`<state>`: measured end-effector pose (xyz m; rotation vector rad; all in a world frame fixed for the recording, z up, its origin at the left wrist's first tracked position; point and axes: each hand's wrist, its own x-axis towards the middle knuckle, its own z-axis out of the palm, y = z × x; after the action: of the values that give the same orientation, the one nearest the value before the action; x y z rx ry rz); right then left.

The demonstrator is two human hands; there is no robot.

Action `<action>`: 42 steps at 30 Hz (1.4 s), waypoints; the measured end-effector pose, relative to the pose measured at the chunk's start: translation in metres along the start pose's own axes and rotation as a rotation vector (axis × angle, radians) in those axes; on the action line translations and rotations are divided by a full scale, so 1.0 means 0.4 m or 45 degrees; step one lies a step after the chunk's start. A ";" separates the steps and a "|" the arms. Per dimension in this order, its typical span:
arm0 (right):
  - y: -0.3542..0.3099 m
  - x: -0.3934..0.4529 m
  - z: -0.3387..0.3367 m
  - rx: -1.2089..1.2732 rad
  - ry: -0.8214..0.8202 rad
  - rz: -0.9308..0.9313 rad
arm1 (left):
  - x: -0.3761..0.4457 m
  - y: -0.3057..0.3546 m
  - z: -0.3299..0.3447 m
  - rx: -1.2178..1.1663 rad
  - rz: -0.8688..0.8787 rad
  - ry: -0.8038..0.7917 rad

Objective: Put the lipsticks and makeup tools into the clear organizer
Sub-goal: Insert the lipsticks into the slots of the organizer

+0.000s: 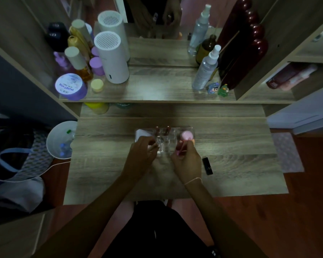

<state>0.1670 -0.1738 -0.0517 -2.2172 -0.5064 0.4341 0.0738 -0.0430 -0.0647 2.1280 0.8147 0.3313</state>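
One wooden table [231,164]. One clear organizer [164,138] at its center, two lipsticks [162,130] upright in back slots, one pink round item [187,135] at its right end. Left hand [141,155] pinches a thin tool; right hand [187,161] clamped on a pink-handled tool [179,149]. One black lipstick [207,165] lies on table right of the hand.

A white dryer [111,58] is standing well beyond the fingers, a purple jar [70,86] sitting left, 2 spray bottles [206,68] standing right.

Single head-worn wide-angle view looks steeply down and forward toward 12 o'clock over the wooden table [231,164], fairly near; dim lighting, edges apparently distorted.
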 end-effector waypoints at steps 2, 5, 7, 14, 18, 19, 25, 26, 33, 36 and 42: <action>-0.025 0.032 -0.009 0.077 0.006 -0.054 | 0.017 0.010 -0.001 -0.063 0.011 0.070; -0.053 0.076 -0.028 0.081 0.038 -0.144 | 0.034 0.019 -0.006 -0.079 0.069 0.155; -0.063 0.103 -0.039 0.050 0.045 -0.195 | 0.045 0.020 -0.006 -0.068 0.056 0.185; -0.046 0.180 -0.043 -0.103 -0.046 -0.200 | 0.058 0.011 0.012 -0.027 0.006 0.101; -0.031 0.200 -0.031 -0.160 -0.122 -0.207 | 0.062 0.000 0.020 0.010 -0.029 0.045; -0.027 0.204 -0.027 -0.180 -0.139 -0.201 | 0.062 -0.002 0.022 0.013 -0.038 0.045; -0.015 0.224 -0.007 -0.302 -0.226 -0.184 | 0.056 -0.002 0.022 0.032 -0.015 0.052; -0.013 0.227 -0.005 -0.334 -0.241 -0.194 | 0.056 -0.003 0.023 0.036 -0.017 0.044; -0.010 0.241 0.005 -0.437 -0.249 -0.236 | 0.062 0.005 0.023 0.085 0.007 0.057; -0.010 0.244 0.007 -0.450 -0.241 -0.261 | 0.063 0.006 0.025 0.118 0.041 0.082; -0.009 0.245 0.007 -0.446 -0.256 -0.264 | 0.059 -0.002 0.026 0.096 0.063 0.062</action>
<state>0.2493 -0.1220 -0.0644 -2.4308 -0.9741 0.4903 0.0963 -0.0335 -0.0728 2.2209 0.8149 0.3850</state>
